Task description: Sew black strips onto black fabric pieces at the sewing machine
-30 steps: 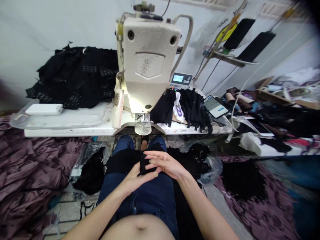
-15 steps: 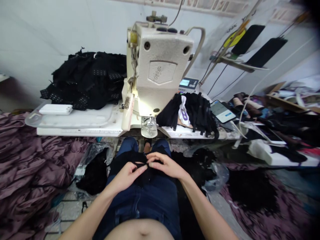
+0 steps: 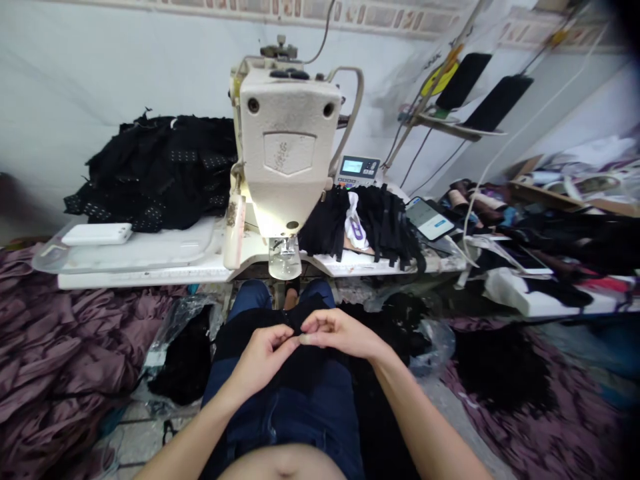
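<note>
Since a second ago, head view: your right hand (image 3: 345, 333) has curled in its outstretched fingers and meets your left hand (image 3: 261, 355) at the thumb tips. Both pinched on black cloth (image 3: 239, 331) across your lap (image 3: 280, 417), below the front edge of the desk (image 3: 150, 277). Sewing machine (image 3: 287, 140) behind that edge; phone (image 3: 430, 220) toward right end.

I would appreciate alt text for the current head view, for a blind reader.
A person's left hand and right hand, fingertips close together over black cloth across their jeans, before a white sewing machine. A heap of black fabric sits left of it; black strips and a lit phone lie right.
</note>
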`<state>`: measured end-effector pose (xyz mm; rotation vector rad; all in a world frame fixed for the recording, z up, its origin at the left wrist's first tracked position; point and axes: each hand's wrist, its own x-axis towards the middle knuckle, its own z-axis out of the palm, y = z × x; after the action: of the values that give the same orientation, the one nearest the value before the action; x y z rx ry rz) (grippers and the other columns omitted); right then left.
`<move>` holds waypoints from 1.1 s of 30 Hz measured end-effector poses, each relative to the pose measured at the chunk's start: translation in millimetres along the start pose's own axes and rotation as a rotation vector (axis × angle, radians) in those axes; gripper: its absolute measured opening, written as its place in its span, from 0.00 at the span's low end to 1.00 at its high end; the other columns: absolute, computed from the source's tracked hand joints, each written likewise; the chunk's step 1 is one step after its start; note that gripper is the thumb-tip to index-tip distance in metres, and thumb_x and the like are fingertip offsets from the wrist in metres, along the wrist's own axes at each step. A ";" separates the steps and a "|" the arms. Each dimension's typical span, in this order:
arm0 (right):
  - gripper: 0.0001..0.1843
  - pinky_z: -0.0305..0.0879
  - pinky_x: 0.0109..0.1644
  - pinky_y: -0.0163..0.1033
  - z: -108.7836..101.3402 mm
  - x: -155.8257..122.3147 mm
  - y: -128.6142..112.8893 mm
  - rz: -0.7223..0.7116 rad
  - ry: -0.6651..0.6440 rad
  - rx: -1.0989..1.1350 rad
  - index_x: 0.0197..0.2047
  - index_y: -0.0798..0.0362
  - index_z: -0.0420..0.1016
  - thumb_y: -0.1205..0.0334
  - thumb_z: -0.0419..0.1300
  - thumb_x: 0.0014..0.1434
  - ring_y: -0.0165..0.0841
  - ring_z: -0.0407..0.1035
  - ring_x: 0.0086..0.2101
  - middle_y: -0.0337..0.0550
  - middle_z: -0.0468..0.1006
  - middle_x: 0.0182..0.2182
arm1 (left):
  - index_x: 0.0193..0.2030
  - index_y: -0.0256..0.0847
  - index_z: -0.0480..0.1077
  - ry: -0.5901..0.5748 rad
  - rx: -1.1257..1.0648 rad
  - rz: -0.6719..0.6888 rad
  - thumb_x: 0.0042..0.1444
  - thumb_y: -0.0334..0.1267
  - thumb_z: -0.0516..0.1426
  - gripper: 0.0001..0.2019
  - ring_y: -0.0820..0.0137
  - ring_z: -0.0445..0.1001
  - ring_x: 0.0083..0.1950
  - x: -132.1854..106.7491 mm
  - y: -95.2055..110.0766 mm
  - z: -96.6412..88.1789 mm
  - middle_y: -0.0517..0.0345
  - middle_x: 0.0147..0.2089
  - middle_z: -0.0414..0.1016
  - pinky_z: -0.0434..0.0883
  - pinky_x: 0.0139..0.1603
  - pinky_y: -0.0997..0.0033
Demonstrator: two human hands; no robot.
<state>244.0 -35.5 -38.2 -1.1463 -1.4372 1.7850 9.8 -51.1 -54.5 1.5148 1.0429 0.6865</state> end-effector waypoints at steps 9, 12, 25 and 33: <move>0.25 0.57 0.30 0.37 27.2 13.8 -33.7 -0.390 0.242 -0.297 0.27 0.53 0.80 0.40 0.72 0.63 0.31 0.65 0.27 0.38 0.73 0.25 | 0.34 0.37 0.82 -0.041 0.005 0.031 0.65 0.51 0.64 0.18 0.69 0.73 0.32 7.1 30.4 -26.0 0.59 0.31 0.80 0.68 0.36 0.71; 0.24 0.56 0.30 0.38 26.5 19.6 -57.2 -0.495 0.347 -0.355 0.27 0.53 0.79 0.42 0.70 0.65 0.30 0.63 0.26 0.38 0.73 0.25 | 0.38 0.39 0.83 0.024 0.073 0.141 0.68 0.49 0.63 0.15 0.67 0.78 0.35 12.4 50.6 -41.8 0.58 0.35 0.84 0.71 0.38 0.71; 0.24 0.63 0.29 0.39 16.2 74.5 -77.4 -0.565 0.646 -0.194 0.28 0.52 0.81 0.40 0.74 0.57 0.32 0.66 0.26 0.41 0.75 0.30 | 0.66 0.34 0.74 0.560 1.179 1.011 0.71 0.26 0.58 0.18 0.54 0.78 0.65 31.3 63.5 -51.7 0.42 0.60 0.82 0.74 0.66 0.53; 0.16 0.68 0.35 0.42 7.7 59.2 -75.1 -0.779 0.572 -0.556 0.39 0.49 0.89 0.51 0.64 0.73 0.35 0.71 0.32 0.44 0.77 0.34 | 0.66 0.26 0.73 0.545 1.262 0.996 0.67 0.22 0.60 0.21 0.50 0.77 0.66 37.8 55.2 -28.6 0.36 0.62 0.81 0.74 0.69 0.50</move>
<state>203.5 30.2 18.9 -1.0096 -1.7086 0.4861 15.1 -4.0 0.7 3.1679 1.1277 1.2728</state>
